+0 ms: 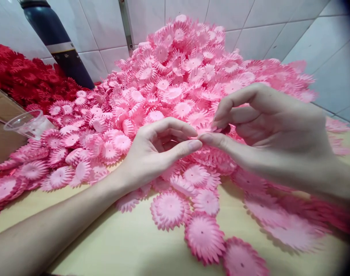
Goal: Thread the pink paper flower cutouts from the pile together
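My left hand (160, 147) and my right hand (267, 128) meet over the front of a large heap of pink petal discs (175, 90). Both are closed in a pinch, their thumb tips nearly touching. Between them shows the edge of a pink petal disc (206, 127), mostly hidden by the fingers and close in colour to the heap behind. The discs are flat and flower-shaped, with toothed darker rims and a small centre hole. Below the hands lie loose ones, among them a dark-edged disc (204, 237) and a paler disc (170, 209).
A dark blue bottle (60, 46) leans at the back left beside a pile of red petal pieces (17, 78). A clear plastic cup (30, 124) lies tilted near a cardboard box (5, 115). White tiled walls (249, 23) stand behind the pale wooden table (106, 237).
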Demonstrator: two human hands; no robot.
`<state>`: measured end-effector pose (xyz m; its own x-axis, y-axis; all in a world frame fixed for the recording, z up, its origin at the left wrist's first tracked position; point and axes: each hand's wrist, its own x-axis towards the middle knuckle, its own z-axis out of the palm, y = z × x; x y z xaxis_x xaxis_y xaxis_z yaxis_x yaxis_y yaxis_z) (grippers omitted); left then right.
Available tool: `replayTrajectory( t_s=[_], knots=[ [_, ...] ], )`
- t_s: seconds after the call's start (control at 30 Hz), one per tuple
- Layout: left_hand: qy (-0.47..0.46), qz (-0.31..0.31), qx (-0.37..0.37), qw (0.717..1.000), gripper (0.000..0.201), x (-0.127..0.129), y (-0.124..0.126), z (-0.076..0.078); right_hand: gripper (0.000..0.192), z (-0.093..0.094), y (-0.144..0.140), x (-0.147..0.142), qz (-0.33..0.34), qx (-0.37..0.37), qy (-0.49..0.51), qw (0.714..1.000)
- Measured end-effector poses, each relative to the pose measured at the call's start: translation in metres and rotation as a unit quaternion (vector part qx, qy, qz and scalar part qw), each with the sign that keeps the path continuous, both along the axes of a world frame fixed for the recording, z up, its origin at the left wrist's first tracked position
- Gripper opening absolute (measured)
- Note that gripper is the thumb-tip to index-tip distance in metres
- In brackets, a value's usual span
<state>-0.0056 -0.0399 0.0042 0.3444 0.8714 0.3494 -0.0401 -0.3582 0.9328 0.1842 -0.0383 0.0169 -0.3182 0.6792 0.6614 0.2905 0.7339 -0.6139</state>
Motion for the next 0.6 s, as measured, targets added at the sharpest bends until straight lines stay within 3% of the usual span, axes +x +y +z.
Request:
replayTrajectory(
  t_s=[0.27,0.6],
  knots=[
    [-0.017,-0.039,-0.024,0.999,0.02,-0.0024,0.0004,-0.0013,0.027,0.0022,-0.0019,-0.0027,0.02,0.01,-0.01,1.0],
    [-0.047,-0.051,-0.052,0.996,0.017,0.0014,-0.0002,0.0002,0.011,-0.0002,0.0,-0.0012,-0.009,0.012,-0.026,1.0]
  ],
)
